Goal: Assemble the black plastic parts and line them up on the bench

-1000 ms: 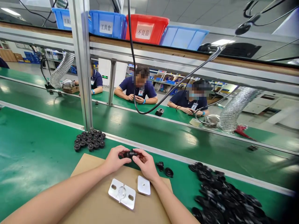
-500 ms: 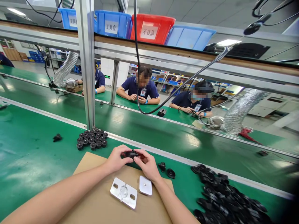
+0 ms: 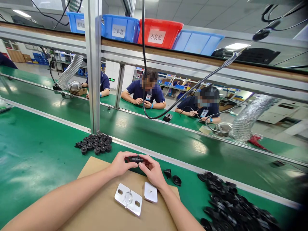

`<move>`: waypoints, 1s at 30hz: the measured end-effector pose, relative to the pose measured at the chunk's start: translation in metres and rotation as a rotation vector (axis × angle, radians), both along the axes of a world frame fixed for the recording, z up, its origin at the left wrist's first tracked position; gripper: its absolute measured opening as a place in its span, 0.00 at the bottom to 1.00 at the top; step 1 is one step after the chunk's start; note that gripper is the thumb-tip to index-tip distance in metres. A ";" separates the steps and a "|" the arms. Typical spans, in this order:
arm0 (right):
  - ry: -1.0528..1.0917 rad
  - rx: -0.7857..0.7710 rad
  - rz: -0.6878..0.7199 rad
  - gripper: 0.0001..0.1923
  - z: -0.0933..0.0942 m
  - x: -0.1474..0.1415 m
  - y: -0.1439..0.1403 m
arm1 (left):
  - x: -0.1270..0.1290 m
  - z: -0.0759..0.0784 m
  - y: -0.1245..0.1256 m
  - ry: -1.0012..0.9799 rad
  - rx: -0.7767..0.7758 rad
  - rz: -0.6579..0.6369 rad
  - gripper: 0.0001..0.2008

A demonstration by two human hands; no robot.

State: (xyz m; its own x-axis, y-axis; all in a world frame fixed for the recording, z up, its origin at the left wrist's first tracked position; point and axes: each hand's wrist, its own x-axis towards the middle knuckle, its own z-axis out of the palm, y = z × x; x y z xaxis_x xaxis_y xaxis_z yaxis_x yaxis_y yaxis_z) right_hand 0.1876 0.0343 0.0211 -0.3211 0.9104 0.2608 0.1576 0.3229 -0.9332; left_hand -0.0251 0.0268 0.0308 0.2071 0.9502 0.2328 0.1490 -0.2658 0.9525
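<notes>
Nearest, two white plates (image 3: 128,199) are laid flat on a cardboard sheet (image 3: 96,211) at the near edge of the green bench. Just past them, a small black part (image 3: 136,158) is pinched from both sides, above the sheet's far edge: left hand (image 3: 121,164) and right hand (image 3: 152,170) both curled shut on it. A cluster of black caps (image 3: 95,144) is parked by the post. Up top, bins are labelled 工具盒 (image 3: 118,30) and 不良品 (image 3: 156,36).
</notes>
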 end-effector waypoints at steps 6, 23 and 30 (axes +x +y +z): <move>-0.013 -0.031 -0.009 0.22 -0.003 -0.001 0.001 | 0.000 0.002 -0.001 0.010 0.000 -0.002 0.20; -0.012 -0.060 -0.014 0.20 -0.003 0.000 0.002 | 0.000 -0.002 -0.001 0.039 -0.019 0.051 0.20; -0.005 -0.094 -0.065 0.22 -0.005 -0.003 0.003 | 0.001 0.000 -0.001 0.054 -0.029 0.058 0.21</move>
